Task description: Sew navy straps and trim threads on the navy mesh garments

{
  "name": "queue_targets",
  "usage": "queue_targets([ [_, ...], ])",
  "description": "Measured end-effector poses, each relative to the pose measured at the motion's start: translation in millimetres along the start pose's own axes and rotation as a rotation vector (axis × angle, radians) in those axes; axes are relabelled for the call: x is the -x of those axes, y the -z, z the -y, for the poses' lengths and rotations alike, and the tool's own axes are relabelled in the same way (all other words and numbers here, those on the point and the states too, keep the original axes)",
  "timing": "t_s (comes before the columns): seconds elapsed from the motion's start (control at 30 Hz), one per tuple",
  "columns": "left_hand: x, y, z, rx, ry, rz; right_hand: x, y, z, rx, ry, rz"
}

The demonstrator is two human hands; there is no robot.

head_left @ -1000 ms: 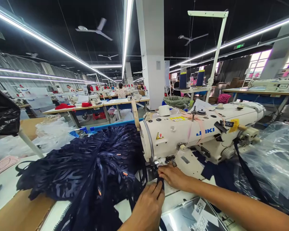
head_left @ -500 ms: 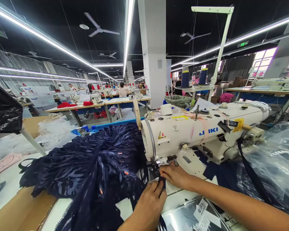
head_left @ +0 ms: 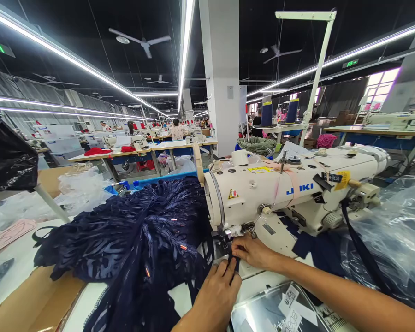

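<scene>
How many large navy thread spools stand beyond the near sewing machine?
2: the left spool and the right spool, side by side on the white stand. Others may be hidden.

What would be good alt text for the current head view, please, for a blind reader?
A person's left hand and right hand are on dark fabric near the needle end of a cream sewing machine. A heap of navy cloth lies to the left and clear plastic to the right, in a large workshop.

Strip lights (head_left: 186, 46) and fans (head_left: 145, 46) hang under a dark ceiling (head_left: 65, 20), with a pale pillar (head_left: 222, 69) and, apparently, distant grey curtains (head_left: 24, 88).
</scene>
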State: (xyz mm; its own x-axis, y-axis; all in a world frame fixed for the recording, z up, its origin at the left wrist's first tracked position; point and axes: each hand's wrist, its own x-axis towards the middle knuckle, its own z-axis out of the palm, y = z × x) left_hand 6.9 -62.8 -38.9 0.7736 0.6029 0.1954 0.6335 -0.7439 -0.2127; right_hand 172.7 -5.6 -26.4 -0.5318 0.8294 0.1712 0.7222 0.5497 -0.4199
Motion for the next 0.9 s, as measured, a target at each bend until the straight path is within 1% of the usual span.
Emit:
queue_targets([
  [0.1, -1, 5.7, 0, 0.061, 0.016, 0.065, 0, 1, 0, -0.013, -0.02, -0.007],
  [0.2, -3, 12.6, 1, 0.112, 0.024, 0.11, 2, 2, 1, 0.004, -0.011, -0.011],
  [0.3, -6, 16.7, 2, 0.147, 0.04, 0.127, 3, 1, 1, 0.052, 0.017, -0.023],
  [0.43, -7, 17.3, 4, 0.176, 0.073, 0.138, 3, -6, -3, 0.135, 0.068, -0.046],
  [0.57, -6, 15.7, 6, 0.187, 0.072, 0.135, 7, -7, -6, 0.198, 0.167, -0.058],
  [0.63, -4, 14.6, 6, 0.201, 0.066, 0.107, 12, -6, -5, 0.231, 0.248, -0.048],
  [0.7, -3, 13.8, 6, 0.212, 0.054, 0.042, 17, -4, -5, 0.268, 0.321, -0.036],
  [0.8, -2, 14.0, 6, 0.214, 0.06, -0.064, 22, -1, -5, 0.319, 0.384, -0.03],
  [0.9, -4, 14.3, 5, 0.209, 0.074, -0.117, 20, 2, -7, 0.358, 0.435, -0.025],
])
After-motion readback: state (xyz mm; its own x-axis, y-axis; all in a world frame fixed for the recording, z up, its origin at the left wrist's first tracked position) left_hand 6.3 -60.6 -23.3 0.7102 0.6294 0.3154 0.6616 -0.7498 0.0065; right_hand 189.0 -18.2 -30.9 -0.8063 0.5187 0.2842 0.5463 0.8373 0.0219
